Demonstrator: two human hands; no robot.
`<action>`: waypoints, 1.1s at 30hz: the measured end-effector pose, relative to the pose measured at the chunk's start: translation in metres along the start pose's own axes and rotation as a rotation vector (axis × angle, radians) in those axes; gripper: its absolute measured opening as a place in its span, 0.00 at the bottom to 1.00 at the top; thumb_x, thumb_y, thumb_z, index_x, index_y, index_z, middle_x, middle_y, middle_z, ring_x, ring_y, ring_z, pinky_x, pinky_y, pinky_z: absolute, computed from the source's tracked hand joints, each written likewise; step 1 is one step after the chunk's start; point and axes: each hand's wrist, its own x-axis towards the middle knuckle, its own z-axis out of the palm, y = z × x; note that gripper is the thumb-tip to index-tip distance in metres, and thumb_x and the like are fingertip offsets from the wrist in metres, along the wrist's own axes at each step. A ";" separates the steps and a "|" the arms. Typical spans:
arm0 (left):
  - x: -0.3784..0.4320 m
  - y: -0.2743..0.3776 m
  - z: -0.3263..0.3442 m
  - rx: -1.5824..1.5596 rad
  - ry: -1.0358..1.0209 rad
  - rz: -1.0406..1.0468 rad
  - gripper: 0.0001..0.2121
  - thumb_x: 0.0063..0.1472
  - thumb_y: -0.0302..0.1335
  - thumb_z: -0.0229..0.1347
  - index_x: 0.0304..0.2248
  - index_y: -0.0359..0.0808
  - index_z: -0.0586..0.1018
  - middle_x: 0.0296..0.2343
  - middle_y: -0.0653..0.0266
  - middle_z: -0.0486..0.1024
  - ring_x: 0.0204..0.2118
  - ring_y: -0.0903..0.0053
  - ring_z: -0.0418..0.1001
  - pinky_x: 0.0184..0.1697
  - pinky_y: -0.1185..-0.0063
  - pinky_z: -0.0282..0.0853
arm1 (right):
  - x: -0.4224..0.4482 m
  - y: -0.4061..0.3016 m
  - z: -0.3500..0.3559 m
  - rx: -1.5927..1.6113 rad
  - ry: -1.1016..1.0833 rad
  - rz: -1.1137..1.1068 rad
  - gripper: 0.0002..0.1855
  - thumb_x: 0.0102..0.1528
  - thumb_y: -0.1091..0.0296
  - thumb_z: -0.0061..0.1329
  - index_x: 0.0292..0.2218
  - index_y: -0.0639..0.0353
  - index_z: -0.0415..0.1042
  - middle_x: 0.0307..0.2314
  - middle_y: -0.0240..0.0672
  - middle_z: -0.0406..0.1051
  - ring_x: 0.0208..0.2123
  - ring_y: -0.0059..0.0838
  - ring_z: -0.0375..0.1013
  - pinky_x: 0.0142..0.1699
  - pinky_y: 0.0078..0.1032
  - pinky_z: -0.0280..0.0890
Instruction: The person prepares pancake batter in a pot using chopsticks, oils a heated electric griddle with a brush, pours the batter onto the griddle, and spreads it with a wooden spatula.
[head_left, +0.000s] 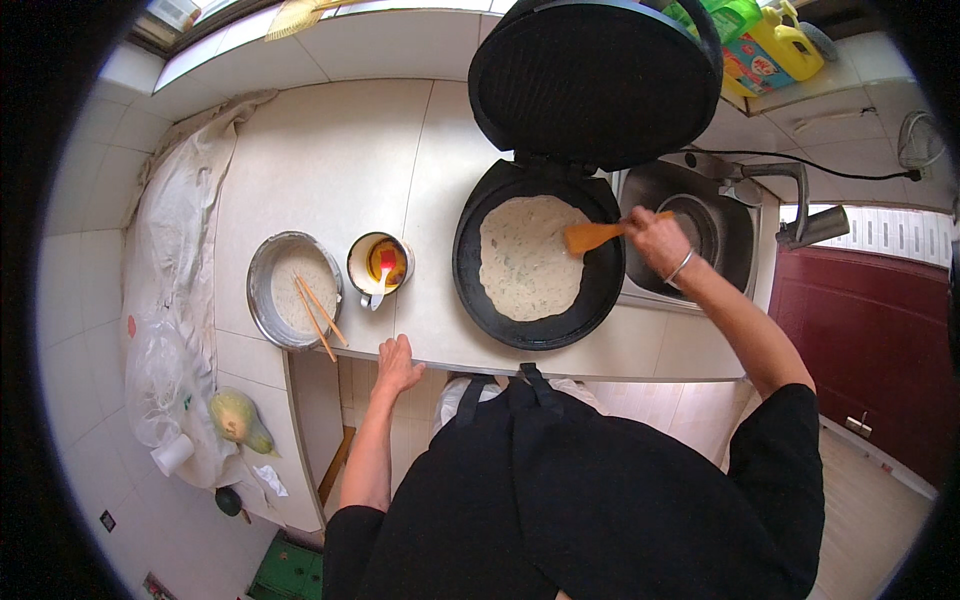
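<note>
My right hand (658, 238) grips the handle of a wooden spatula (589, 238), whose blade lies on the right edge of a pale batter pancake (525, 262) flecked with green. The pancake spreads over the black round plate of an electric griddle (540, 335), its lid (592, 82) raised behind. My left hand (397, 365) rests at the counter's front edge, holding nothing that shows. Left of the griddle stands an enamel mug (358, 283) with yellow liquid and a red-headed brush (384, 271). Farther left, a metal bowl (259, 300) of batter holds wooden chopsticks (319, 319).
A steel sink (739, 247) with a faucet (801, 187) lies right of the griddle. A black power cord (832, 169) runs behind it. Yellow and green bottles (787, 45) stand at the back right. Plastic sheeting (169, 240) and a gourd-like vegetable (238, 420) lie at the left.
</note>
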 end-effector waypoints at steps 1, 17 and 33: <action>0.000 0.000 0.000 0.000 -0.003 -0.003 0.24 0.42 0.30 0.61 0.36 0.28 0.63 0.35 0.44 0.65 0.42 0.55 0.61 0.47 0.67 0.58 | 0.001 -0.013 -0.002 0.087 0.029 -0.037 0.09 0.47 0.71 0.41 0.32 0.58 0.70 0.28 0.37 0.64 0.29 0.32 0.71 0.29 0.25 0.68; 0.001 -0.006 0.003 0.010 -0.030 0.007 0.27 0.43 0.33 0.61 0.37 0.27 0.62 0.36 0.44 0.65 0.41 0.55 0.61 0.47 0.67 0.57 | -0.044 -0.029 0.015 0.136 -0.068 0.172 0.11 0.48 0.71 0.41 0.35 0.55 0.69 0.27 0.36 0.63 0.26 0.33 0.71 0.26 0.29 0.67; 0.006 -0.012 0.014 -0.007 0.004 0.028 0.25 0.41 0.32 0.62 0.35 0.28 0.63 0.35 0.44 0.65 0.40 0.54 0.62 0.46 0.66 0.58 | -0.087 -0.067 0.011 0.331 -0.188 0.324 0.06 0.47 0.70 0.43 0.29 0.57 0.70 0.23 0.42 0.64 0.21 0.42 0.70 0.25 0.36 0.65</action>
